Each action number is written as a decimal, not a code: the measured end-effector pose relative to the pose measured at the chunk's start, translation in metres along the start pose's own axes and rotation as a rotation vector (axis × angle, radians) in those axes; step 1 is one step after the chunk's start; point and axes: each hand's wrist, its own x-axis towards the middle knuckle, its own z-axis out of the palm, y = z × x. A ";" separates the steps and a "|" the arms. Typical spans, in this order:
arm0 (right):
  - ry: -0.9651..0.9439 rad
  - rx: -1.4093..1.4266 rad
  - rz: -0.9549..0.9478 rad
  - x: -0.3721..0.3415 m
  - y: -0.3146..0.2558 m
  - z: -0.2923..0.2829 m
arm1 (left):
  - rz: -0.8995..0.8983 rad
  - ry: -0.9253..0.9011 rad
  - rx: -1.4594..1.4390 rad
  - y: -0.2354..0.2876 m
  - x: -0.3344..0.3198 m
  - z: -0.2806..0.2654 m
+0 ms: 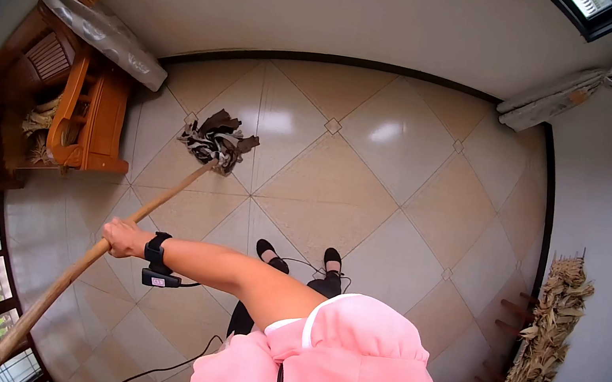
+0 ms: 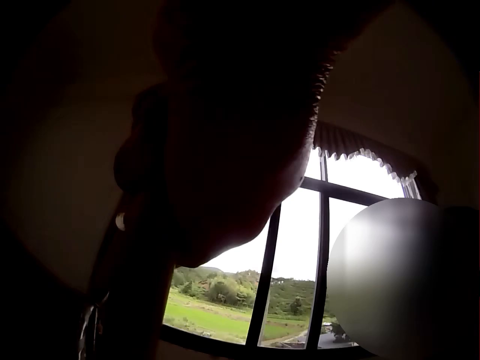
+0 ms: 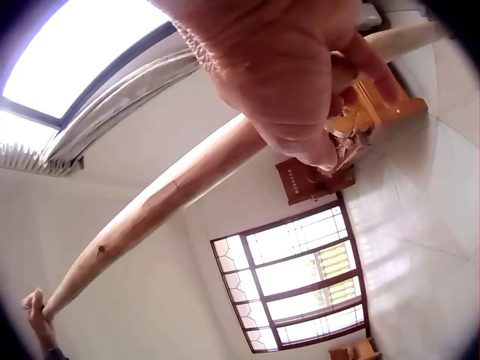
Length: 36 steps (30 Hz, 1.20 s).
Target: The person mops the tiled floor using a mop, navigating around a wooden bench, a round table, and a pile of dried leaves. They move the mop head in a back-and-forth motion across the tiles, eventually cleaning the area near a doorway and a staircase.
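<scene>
A mop with a long wooden handle (image 1: 58, 288) slants from the lower left up to its head of dark and grey cloth strips (image 1: 217, 143), which lies on the tiled floor. Partway along the handle, the right hand (image 1: 124, 239) grips it, a black strap round the wrist. Its curled fingers are close up in the right wrist view, the hand (image 3: 277, 90) round the pole (image 3: 157, 202). At the pole's far end the left hand (image 3: 39, 316) holds on, outside the head view. In the left wrist view that hand (image 2: 225, 150) is a dark silhouette.
Wooden furniture (image 1: 102, 115) holding dried husks stands at the left, beside a curtain (image 1: 106, 39). Bundled dried husks (image 1: 546, 341) lie along the right wall. The feet (image 1: 333, 259) stand on the tiles, and a black cable (image 1: 161, 370) trails at lower left.
</scene>
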 end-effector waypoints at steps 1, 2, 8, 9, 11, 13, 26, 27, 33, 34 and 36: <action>0.024 -0.002 0.012 -0.012 0.000 -0.015 | 0.117 0.047 0.064 -0.016 0.003 0.004; 0.050 -0.004 0.025 -0.027 0.000 -0.037 | 0.028 -0.120 0.092 -0.034 -0.005 0.011; 0.232 -0.178 0.244 -0.172 0.026 -0.165 | -0.196 0.085 -0.454 0.058 0.078 -0.007; 0.275 -0.254 0.291 -0.203 0.036 -0.182 | 0.041 0.182 -0.309 0.067 0.088 0.006; 0.313 -0.383 0.450 -0.272 0.066 -0.214 | 0.255 0.210 -0.301 0.121 0.113 0.034; 0.373 -0.506 0.615 -0.351 0.099 -0.242 | 0.185 0.089 -0.585 0.192 0.134 0.061; 0.350 -0.704 1.036 -0.665 0.176 -0.260 | 0.563 0.042 -0.929 0.478 0.107 -0.009; 0.316 -0.706 0.978 -0.643 0.170 -0.247 | 0.534 0.032 -0.911 0.461 0.093 0.003; 0.462 -0.580 0.634 -0.476 0.105 -0.092 | 0.159 -0.042 -0.790 0.304 -0.056 0.072; 0.447 -0.540 0.613 -0.450 0.096 -0.057 | 0.107 -0.076 -0.740 0.275 -0.091 0.077; 0.402 -0.499 0.465 -0.397 0.049 0.007 | -0.027 -0.136 -0.667 0.219 -0.170 0.086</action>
